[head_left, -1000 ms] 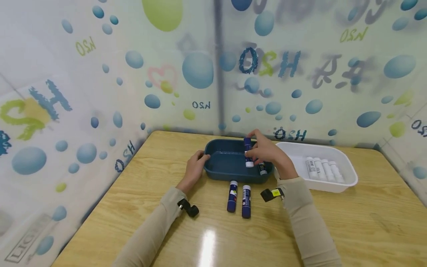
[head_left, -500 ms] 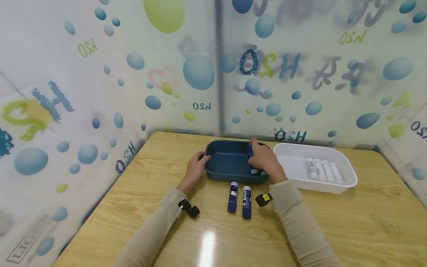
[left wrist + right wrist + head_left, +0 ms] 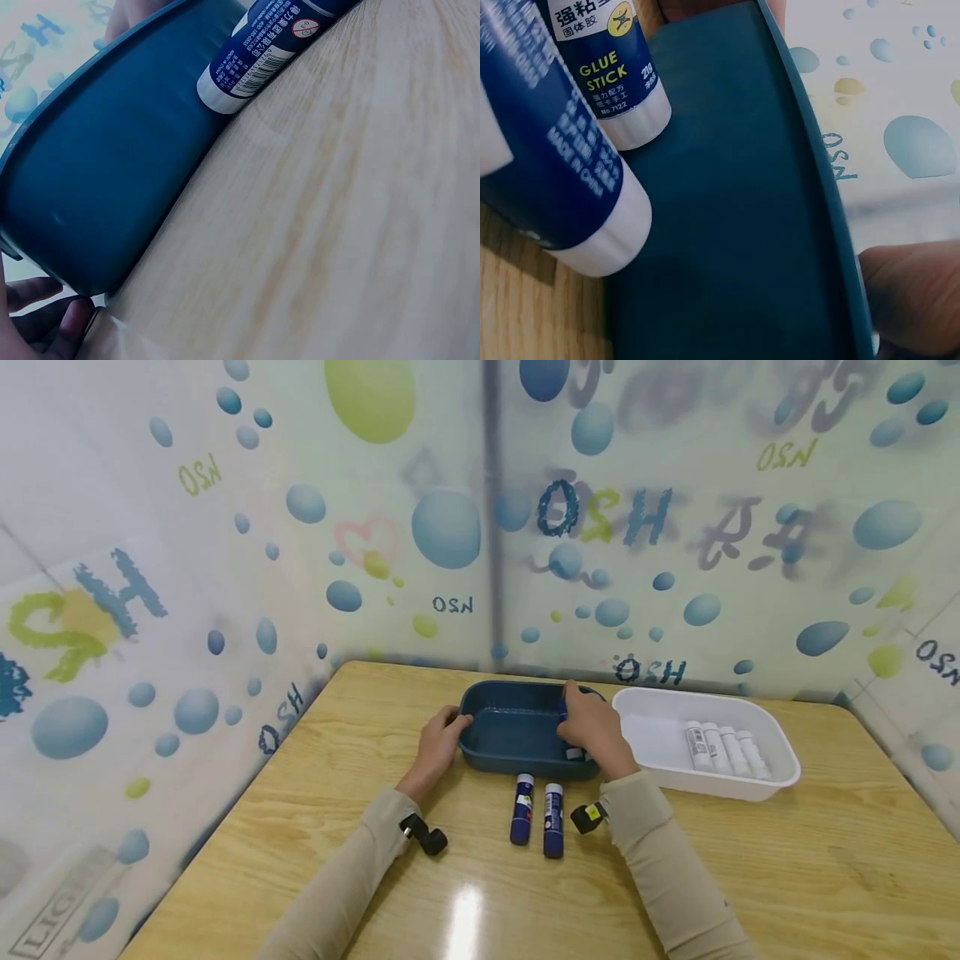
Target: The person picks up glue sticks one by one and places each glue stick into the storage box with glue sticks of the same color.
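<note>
Left hand pinches tray rim; right hand pinches glue stick inside. Best laid flat before letting go.

"GLUE STICK", "21g", "No.7122" on blue tube, mirrored "H2O" on wall

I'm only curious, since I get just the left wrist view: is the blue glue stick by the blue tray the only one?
Observer: No, the head view shows two blue glue sticks lying in front of the blue tray.
Visitor: What's happening inside that tray?
Observer: The person's right grip holds another glue stick there, mostly hiding it.
Visitor: Anything beside it?
Observer: A white tray, to its right, holding four white tubes.
</note>
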`<state>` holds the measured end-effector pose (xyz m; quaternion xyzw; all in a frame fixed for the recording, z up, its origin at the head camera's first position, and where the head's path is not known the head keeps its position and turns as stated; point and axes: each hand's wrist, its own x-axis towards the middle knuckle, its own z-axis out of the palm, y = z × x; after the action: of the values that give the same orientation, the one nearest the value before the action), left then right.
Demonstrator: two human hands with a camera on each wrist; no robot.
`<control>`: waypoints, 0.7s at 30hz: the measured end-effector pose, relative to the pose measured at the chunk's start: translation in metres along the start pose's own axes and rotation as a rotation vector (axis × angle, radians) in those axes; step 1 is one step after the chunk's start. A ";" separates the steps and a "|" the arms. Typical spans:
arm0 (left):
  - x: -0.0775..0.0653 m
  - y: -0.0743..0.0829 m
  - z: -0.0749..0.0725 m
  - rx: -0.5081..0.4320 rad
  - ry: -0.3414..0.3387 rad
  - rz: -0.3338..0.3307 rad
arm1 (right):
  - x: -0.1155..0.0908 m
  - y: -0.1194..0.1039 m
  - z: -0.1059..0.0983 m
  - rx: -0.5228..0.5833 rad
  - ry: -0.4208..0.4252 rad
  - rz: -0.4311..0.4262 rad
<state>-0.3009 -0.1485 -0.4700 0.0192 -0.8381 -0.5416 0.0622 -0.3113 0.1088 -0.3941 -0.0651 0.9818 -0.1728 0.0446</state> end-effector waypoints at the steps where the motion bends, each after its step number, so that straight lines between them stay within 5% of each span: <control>1: 0.000 -0.001 0.000 0.003 0.000 0.001 | 0.000 0.000 0.000 -0.008 0.004 0.008; 21: 0.003 -0.002 0.001 0.003 0.006 0.007 | 0.000 0.000 0.005 -0.069 -0.034 0.077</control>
<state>-0.3037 -0.1489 -0.4719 0.0179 -0.8388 -0.5400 0.0669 -0.3107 0.1073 -0.3983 -0.0316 0.9881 -0.1358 0.0657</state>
